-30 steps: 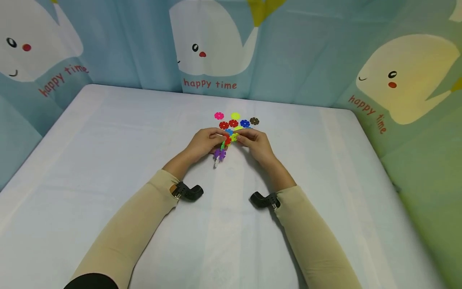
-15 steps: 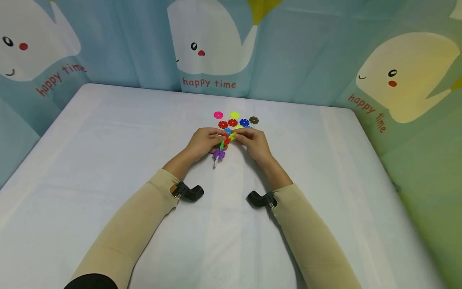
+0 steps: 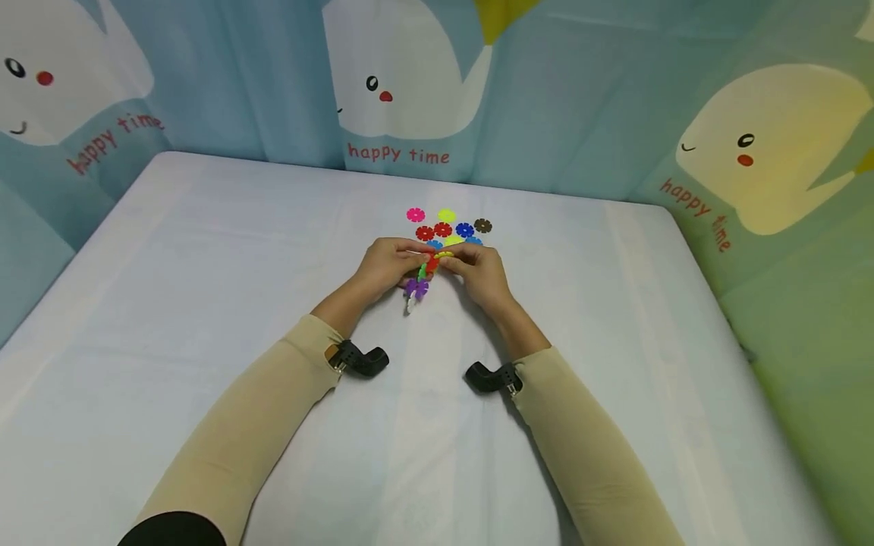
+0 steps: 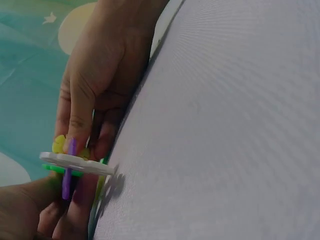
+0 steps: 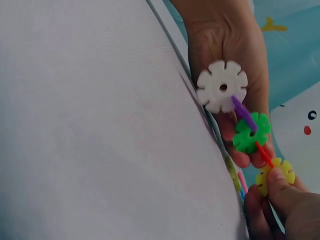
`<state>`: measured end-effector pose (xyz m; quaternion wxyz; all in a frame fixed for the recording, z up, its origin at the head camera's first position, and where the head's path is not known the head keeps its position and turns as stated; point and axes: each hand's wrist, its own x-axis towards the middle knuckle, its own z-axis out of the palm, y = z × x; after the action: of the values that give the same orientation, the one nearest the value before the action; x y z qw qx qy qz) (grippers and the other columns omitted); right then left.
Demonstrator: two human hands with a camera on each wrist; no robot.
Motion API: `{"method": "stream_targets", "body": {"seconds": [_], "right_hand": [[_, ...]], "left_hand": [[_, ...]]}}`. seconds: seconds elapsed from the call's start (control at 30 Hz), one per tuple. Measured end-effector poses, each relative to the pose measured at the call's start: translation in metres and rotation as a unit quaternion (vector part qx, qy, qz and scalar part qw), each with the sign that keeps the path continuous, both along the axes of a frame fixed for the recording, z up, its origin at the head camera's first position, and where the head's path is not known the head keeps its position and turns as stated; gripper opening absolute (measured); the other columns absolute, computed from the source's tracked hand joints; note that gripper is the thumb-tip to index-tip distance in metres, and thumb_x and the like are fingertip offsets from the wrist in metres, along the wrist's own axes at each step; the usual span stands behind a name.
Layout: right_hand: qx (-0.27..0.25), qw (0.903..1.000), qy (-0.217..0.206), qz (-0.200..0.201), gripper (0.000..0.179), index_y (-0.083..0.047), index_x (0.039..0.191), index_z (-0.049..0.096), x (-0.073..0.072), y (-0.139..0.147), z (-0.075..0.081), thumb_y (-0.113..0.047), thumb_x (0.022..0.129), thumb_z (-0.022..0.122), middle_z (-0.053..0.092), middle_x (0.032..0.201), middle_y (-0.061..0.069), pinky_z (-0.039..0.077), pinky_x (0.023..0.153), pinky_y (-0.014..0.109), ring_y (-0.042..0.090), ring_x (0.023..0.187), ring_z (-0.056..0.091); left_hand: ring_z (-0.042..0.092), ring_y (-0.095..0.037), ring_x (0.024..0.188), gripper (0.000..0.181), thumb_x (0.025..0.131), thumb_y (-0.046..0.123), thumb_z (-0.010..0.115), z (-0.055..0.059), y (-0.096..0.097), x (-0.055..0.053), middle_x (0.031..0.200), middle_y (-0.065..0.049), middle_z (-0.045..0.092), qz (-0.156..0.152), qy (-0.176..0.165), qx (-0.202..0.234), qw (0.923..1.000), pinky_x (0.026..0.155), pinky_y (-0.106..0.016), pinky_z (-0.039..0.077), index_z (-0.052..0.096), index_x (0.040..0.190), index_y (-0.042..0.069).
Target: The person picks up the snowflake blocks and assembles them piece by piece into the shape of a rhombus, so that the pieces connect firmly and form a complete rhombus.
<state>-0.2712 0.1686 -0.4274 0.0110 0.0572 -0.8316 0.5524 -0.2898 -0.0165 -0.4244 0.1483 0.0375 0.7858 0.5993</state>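
With my left hand I pinch a chain of slotted discs near its red disc, seen from my head. With my right hand I pinch a yellow disc between thumb and fingers, right at the red one's edge. The green disc comes next, and the chain trails back towards me. Just beyond my fingers, loose discs in pink, red, yellow, blue and brown lie on the white table.

From my left wrist, the white disc shows nearly edge-on, crossed by the purple disc; my right thumb is at the yellow one behind it. I cannot tell exactly which disc my left thumb presses.

From my right wrist, the chain runs slantwise: white, purple, green, red, then yellow under my right thumb. My left fingers are behind the green disc. Red touches yellow; whether they are slotted together, I cannot tell.
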Motion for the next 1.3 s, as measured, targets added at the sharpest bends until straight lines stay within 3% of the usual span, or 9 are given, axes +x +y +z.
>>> {"method": "stream_targets", "body": {"seconds": [0.13,0.3,0.47,0.73,0.9,1.1,1.3], "right_hand": [[-0.022,0.9997,-0.001,0.005,0.024,0.001,0.115,0.071,0.0005,0.004,0.0002,-0.011,0.094,0.066,0.07,0.111,0.016,0.054,0.084,0.019,0.015,0.099,0.064],[-0.055,0.9982,-0.005,0.02,0.031,-0.001,0.126,0.065,0.0003,0.0086,-0.0007,-0.009,0.097,0.061,0.063,0.129,0.014,0.054,0.091,0.025,0.02,0.109,0.065],[-0.088,0.9961,-0.001,0.003,0.026,0.004,0.12,0.065,-0.0012,0.0076,-0.0025,-0.007,0.097,0.061,0.065,0.117,0.017,0.055,0.09,0.026,0.014,0.099,0.066],[-0.111,0.9936,-0.01,-0.021,0.022,0.008,0.111,0.066,-0.0008,0.0068,-0.0037,-0.006,0.095,0.064,0.067,0.098,0.005,0.057,0.084,0.024,0.009,0.087,0.067],[-0.133,0.9909,-0.016,-0.004,0.022,0.012,0.11,0.065,-0.0018,0.0043,-0.0011,-0.003,0.095,0.062,0.067,0.095,0.005,0.057,0.084,0.027,0.011,0.085,0.069],[-0.122,0.9923,-0.019,-0.008,0.021,0.012,0.108,0.066,-0.0027,0.0023,-0.0015,-0.003,0.094,0.064,0.067,0.094,0.006,0.058,0.081,0.027,0.011,0.081,0.069],[-0.12,0.9925,-0.018,-0.015,0.021,0.011,0.11,0.066,-0.0017,0.0036,-0.0011,-0.002,0.094,0.064,0.067,0.097,0.009,0.058,0.081,0.026,0.011,0.082,0.069]], "left_hand": [[0.067,-0.006,0.071,0.028,0.094,0.027,0.069,0.0013,0.0018,-0.0022,0.109,-0.006,0.074,-0.011,-0.015,0.014,0.9997,0.057,-0.017,0.053,0.073,0.119,0.014],[0.065,-0.006,0.072,0.028,0.094,0.028,0.068,0.0009,0.0022,-0.0019,0.112,-0.006,0.074,-0.004,-0.019,0.014,0.9997,0.057,-0.017,0.053,0.073,0.118,0.014],[0.063,-0.008,0.074,0.029,0.094,0.03,0.067,-0.0004,-0.0006,-0.0015,0.114,-0.005,0.073,0.002,-0.018,0.002,0.9998,0.058,-0.016,0.052,0.072,0.119,0.017],[0.067,-0.008,0.077,0.029,0.094,0.028,0.068,-0.0019,-0.0007,-0.0011,0.111,-0.006,0.074,-0.004,-0.022,0.006,0.9997,0.059,-0.018,0.054,0.072,0.118,0.013],[0.066,-0.007,0.072,0.027,0.094,0.027,0.069,-0.0001,-0.0008,-0.0001,0.107,-0.007,0.075,0.0,-0.009,-0.006,0.9999,0.056,-0.017,0.052,0.073,0.115,0.011],[0.062,-0.004,0.065,0.026,0.093,0.027,0.07,0.0022,0.0002,0.0026,0.104,-0.007,0.075,0.011,0.006,-0.021,0.9997,0.052,-0.016,0.049,0.074,0.112,0.011],[0.062,-0.006,0.073,0.027,0.094,0.029,0.068,0.0034,-0.0001,0.0033,0.111,-0.007,0.074,-0.003,0.01,-0.016,0.9998,0.054,-0.017,0.05,0.072,0.116,0.012]]}}
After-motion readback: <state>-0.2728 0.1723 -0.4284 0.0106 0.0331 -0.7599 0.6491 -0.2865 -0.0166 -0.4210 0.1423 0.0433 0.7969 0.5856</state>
